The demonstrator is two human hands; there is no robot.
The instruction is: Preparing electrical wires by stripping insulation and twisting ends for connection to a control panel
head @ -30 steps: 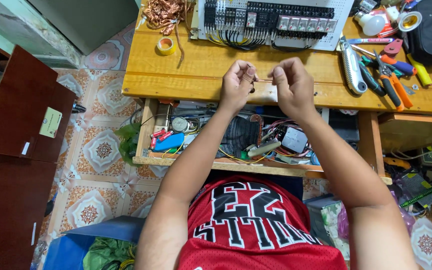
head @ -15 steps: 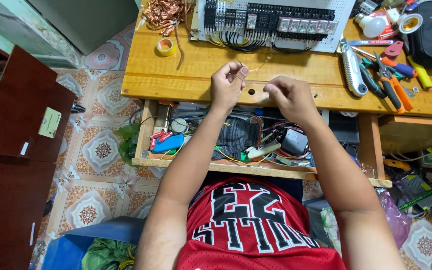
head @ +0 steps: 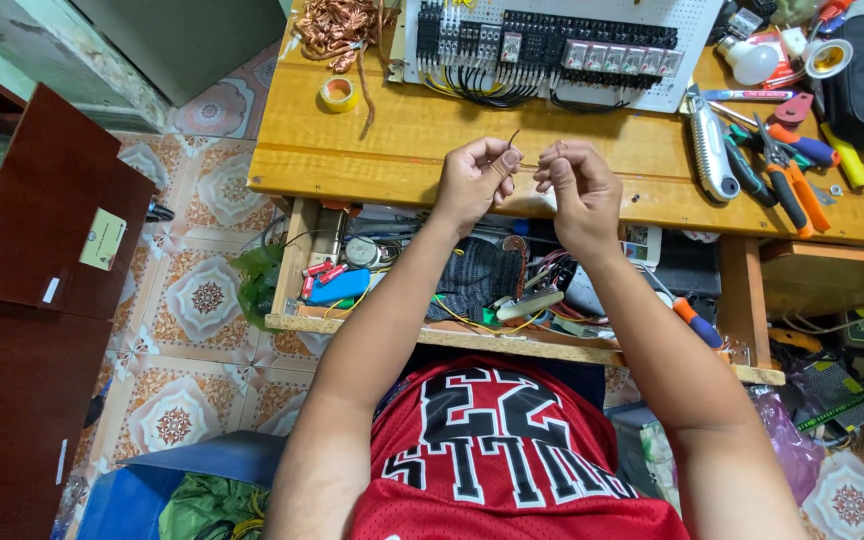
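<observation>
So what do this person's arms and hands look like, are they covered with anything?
Both arms are bare from shoulder to wrist: no sleeves, since the person wears a sleeveless red jersey with black and white lettering. The left hand and right hand have no gloves, and no rings, watch or bracelets show.

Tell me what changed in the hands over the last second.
Half a second ago the right hand had dropped toward the table edge; it has risen back level with the left hand. Both pinch the thin wire throughout. The tools and the wiring board stayed put.
</observation>
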